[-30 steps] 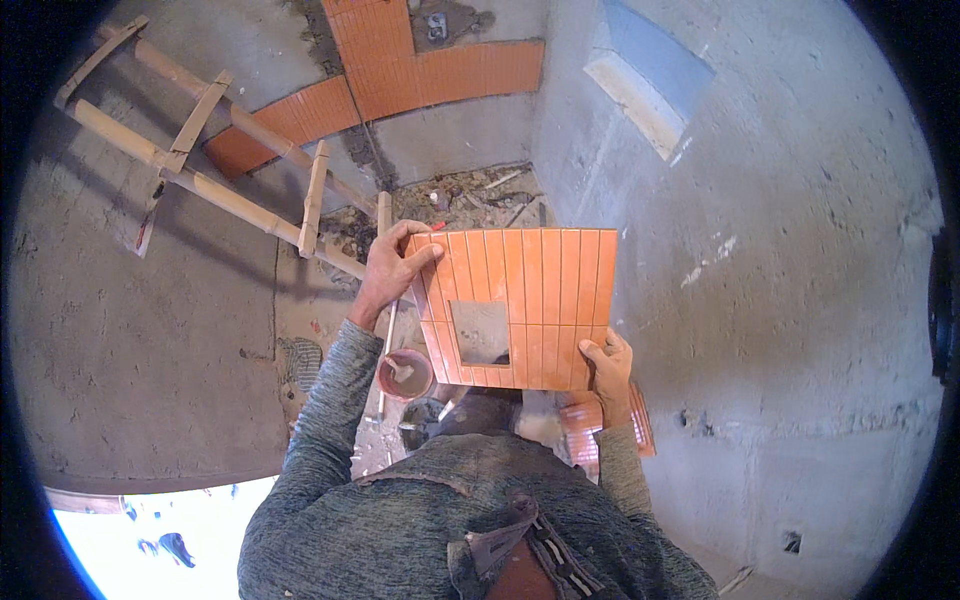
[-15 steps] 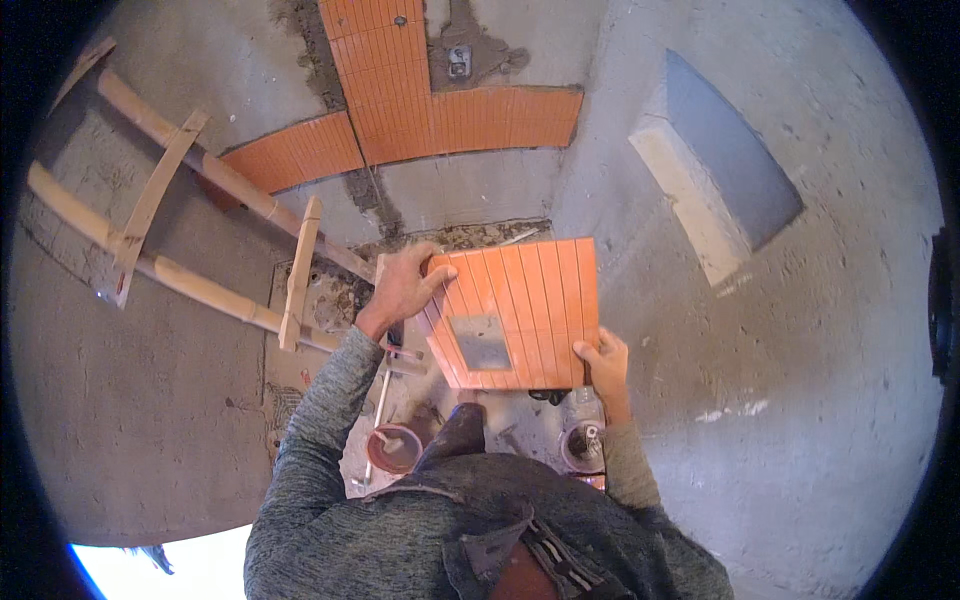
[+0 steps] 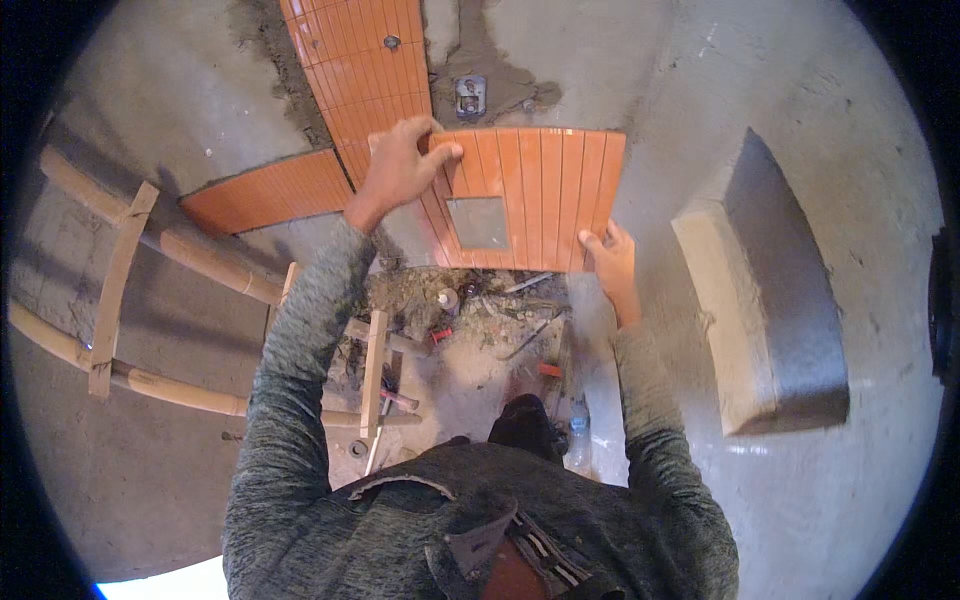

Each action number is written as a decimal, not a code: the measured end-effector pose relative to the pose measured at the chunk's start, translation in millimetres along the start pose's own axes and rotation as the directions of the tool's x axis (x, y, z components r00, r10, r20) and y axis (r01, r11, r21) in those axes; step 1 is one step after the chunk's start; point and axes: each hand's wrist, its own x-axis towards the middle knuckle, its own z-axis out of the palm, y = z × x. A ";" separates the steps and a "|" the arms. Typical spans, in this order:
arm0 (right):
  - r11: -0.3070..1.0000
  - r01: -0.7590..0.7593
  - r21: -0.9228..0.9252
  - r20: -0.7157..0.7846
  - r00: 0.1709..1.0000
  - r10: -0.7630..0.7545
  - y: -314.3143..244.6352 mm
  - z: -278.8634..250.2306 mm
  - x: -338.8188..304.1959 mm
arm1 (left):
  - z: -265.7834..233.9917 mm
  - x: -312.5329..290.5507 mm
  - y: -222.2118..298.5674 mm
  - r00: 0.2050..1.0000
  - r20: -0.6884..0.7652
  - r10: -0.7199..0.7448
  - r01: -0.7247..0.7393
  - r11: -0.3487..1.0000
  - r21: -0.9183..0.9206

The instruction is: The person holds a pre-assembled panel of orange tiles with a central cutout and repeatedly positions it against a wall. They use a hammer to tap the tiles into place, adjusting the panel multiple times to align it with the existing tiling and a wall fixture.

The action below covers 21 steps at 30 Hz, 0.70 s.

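Observation:
Between my hands is an orange ribbed wall tile (image 3: 555, 190) with a rectangular cutout toward its lower left; grey wall shows through the hole. My left hand (image 3: 400, 165) grips its upper left corner, thumb on the front face. At the lower right edge, my right hand (image 3: 612, 262) pinches it, thumb in front and fingers behind. The tile is close in front of the wall and hides part of the tiled row there; whether it touches the wall I cannot tell. Just above its top edge is a socket box (image 3: 470, 97) set in mortar.
Orange tiles (image 3: 365, 75) climb the wall, with another stretch of tiles (image 3: 275, 190) to the left. A wooden ladder (image 3: 200, 262) leans at left. A block-like ledge (image 3: 745, 320) juts out at right. Rubble, tools and a plastic bottle (image 3: 580, 418) lie below on the floor.
Both hands have raised the tile and brought it forward to the wall, below the socket box. My view has shifted, and more of the littered floor shows below the tile.

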 end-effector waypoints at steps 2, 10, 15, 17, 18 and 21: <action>0.997 0.040 0.058 0.035 0.999 -0.042 30.1 -9.6 66.0 | 21.1 36.8 -13.7 0.999 -0.024 -0.039 0.039 0.998 -0.040; 0.996 0.039 -0.074 0.139 0.990 -0.029 135.7 -7.9 266.2 | 97.2 160.3 -105.0 0.994 -0.107 -0.032 0.042 0.995 0.091; 0.998 0.061 -0.020 0.144 0.988 -0.058 179.7 7.7 320.4 | 141.9 216.5 -173.9 0.988 -0.124 0.092 -0.064 0.975 0.213; 0.988 0.086 0.126 0.130 0.986 -0.102 208.9 18.3 346.2 | 146.6 233.8 -207.6 0.991 -0.105 0.083 -0.061 0.978 0.198; 0.992 0.111 0.061 0.146 0.982 -0.119 226.0 20.8 355.8 | 151.3 236.7 -225.0 0.993 -0.093 0.073 -0.054 0.979 0.196; 0.981 0.186 -0.055 0.178 0.969 -0.173 253.9 20.2 371.6 | 162.3 244.8 -252.7 0.995 -0.082 -0.065 0.082 0.972 0.220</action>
